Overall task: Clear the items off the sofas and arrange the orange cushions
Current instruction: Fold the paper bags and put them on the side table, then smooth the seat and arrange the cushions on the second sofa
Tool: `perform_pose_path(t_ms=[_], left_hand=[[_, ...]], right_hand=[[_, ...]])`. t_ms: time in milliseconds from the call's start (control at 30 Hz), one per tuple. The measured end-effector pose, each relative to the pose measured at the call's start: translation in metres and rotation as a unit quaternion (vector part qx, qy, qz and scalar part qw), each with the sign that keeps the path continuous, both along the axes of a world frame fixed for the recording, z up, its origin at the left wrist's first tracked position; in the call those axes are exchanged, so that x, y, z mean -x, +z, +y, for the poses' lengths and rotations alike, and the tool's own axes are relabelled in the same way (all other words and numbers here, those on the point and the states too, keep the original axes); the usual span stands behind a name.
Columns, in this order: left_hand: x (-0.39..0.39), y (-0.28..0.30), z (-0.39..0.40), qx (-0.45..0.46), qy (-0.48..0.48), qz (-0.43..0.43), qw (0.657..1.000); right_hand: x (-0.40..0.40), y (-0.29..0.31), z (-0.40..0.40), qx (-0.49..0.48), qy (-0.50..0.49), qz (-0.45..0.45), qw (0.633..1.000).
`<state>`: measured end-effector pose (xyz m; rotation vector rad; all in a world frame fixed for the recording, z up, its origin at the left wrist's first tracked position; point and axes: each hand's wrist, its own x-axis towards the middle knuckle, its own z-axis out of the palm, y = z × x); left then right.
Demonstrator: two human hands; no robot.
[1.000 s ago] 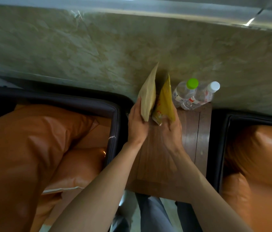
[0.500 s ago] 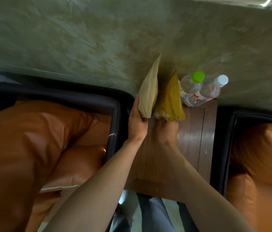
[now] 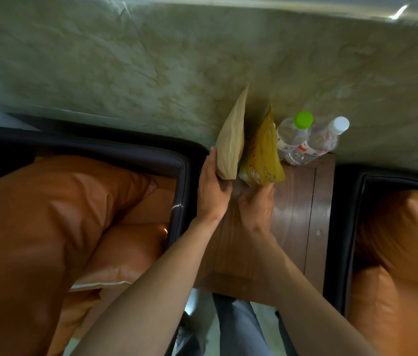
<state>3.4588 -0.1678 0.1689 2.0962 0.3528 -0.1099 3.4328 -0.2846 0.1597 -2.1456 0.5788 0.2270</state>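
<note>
Left hand: the left hand (image 3: 213, 186) grips the lower edge of a tan paper packet (image 3: 231, 140), standing it upright against the marble wall (image 3: 151, 60).
Right hand: the right hand (image 3: 256, 204) pinches the bottom of a yellow snack bag (image 3: 263, 155), just beside the packet.
Writing: red print on the bag, too blurred to read; the bottle labels are unreadable too.
Bottles: a green-capped bottle (image 3: 292, 134) and a white-capped bottle (image 3: 320, 141) lean at the wall, touching each other.
Side table: the wooden side table (image 3: 297, 214) sits between two dark-framed sofas; bare wood near its front edge.
Cushions: orange cushions (image 3: 48, 214) are piled on the left sofa; another orange cushion (image 3: 403, 240) lies on the right sofa.
</note>
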Motion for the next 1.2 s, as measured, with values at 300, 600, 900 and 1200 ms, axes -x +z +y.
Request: perform_pose_path(t_ms=[300,600,900,1200], left_hand=[[0.064,0.062,0.01,-0.093,-0.045,-0.063,0.993],[0.197,0.145,0.067,-0.188,-0.07,-0.162,0.966],[0.326,0.182,0.149,-0.219,-0.022,-0.153,0.963],[0.416,0.184,0.217,-0.235,0.052,-0.092,0.966]], right_hand=[[0.061,0.075,0.026,0.129,0.019,-0.087,0.988],[0.168,0.16,0.068,0.234,0.16,-0.252,0.925],[0.29,0.194,0.144,0.252,0.242,-0.269,0.898],[0.338,0.178,0.225,0.209,0.32,-0.276,0.882]])
